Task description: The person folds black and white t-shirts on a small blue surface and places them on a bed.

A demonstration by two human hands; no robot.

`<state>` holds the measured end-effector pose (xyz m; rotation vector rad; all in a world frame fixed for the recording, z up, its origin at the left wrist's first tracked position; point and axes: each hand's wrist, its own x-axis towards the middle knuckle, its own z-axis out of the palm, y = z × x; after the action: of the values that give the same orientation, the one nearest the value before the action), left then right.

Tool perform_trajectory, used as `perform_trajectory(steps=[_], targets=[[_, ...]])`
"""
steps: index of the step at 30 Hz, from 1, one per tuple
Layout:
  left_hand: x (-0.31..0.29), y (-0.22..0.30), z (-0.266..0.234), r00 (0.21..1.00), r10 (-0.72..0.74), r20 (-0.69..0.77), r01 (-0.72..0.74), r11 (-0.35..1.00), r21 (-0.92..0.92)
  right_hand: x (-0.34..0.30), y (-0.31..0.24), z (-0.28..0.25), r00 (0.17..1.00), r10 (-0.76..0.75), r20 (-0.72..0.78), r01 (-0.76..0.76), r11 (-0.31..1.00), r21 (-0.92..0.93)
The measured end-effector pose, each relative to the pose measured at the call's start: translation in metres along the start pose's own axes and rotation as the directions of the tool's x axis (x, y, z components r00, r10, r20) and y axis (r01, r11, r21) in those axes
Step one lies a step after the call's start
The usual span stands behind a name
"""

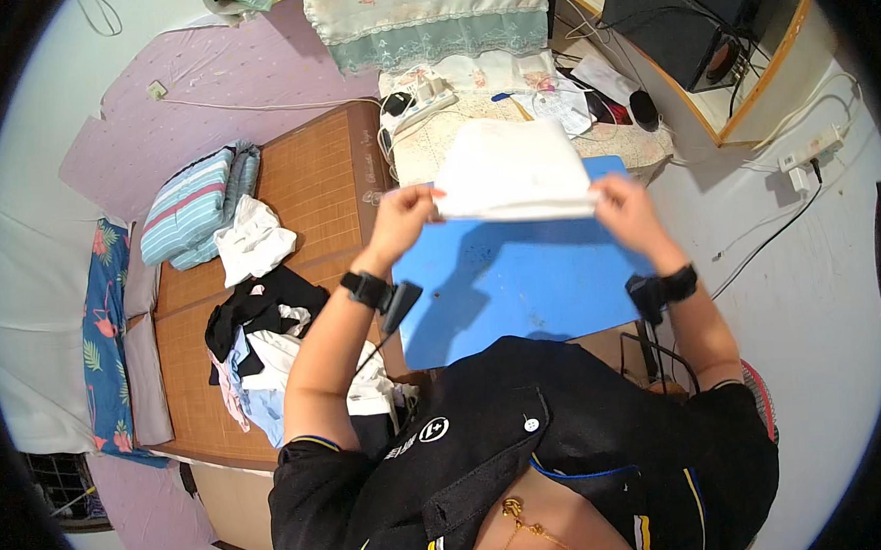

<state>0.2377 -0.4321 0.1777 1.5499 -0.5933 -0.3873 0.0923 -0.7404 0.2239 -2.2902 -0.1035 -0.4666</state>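
A folded white cloth point(514, 166), perhaps a garment, is stretched between my two hands over the blue tabletop point(519, 281). My left hand point(405, 218) pinches its near left corner. At the near right corner, my right hand point(627, 213) is closed on the edge, slightly blurred. The cloth lies in a flat rectangle with a thick near fold, and its shadow falls on the blue surface below. Whether its far side rests on anything, I cannot tell.
Left of the table, a bed with a brown mat point(308, 173) holds a heap of mixed clothes point(266, 332), a white garment point(252, 239) and a folded striped quilt point(196, 202). Behind the blue top are a power strip point(423, 104) and papers point(561, 108). Cables hang at the right wall.
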Motion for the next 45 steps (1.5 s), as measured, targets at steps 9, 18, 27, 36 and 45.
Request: perform_trajectory(steps=[9,18,27,36,45], targets=[[-0.078,-0.160,0.007,0.804,-0.590,-0.081,0.595,0.794,0.121,-0.121,0.075,0.141,0.509,0.103,0.855,-0.329,0.941,0.083],[-0.061,-0.125,0.005,0.946,-0.200,-0.255,0.324,0.541,0.777,-0.010,0.103,0.140,0.895,0.161,0.417,-0.194,0.980,0.039],[-0.001,-0.142,0.054,0.978,-0.156,-0.140,0.210,0.744,0.635,0.090,0.143,0.194,0.835,0.334,0.437,-0.310,0.942,-0.129],[-0.018,-0.154,0.055,0.963,-0.021,-0.269,0.207,0.697,0.686,0.094,0.113,0.158,0.715,0.327,0.617,-0.377,0.925,-0.053],[-0.013,-0.163,0.049,0.866,-0.208,-0.454,0.374,0.873,0.312,0.105,0.140,0.213,0.862,0.151,0.484,-0.231,0.967,0.110]])
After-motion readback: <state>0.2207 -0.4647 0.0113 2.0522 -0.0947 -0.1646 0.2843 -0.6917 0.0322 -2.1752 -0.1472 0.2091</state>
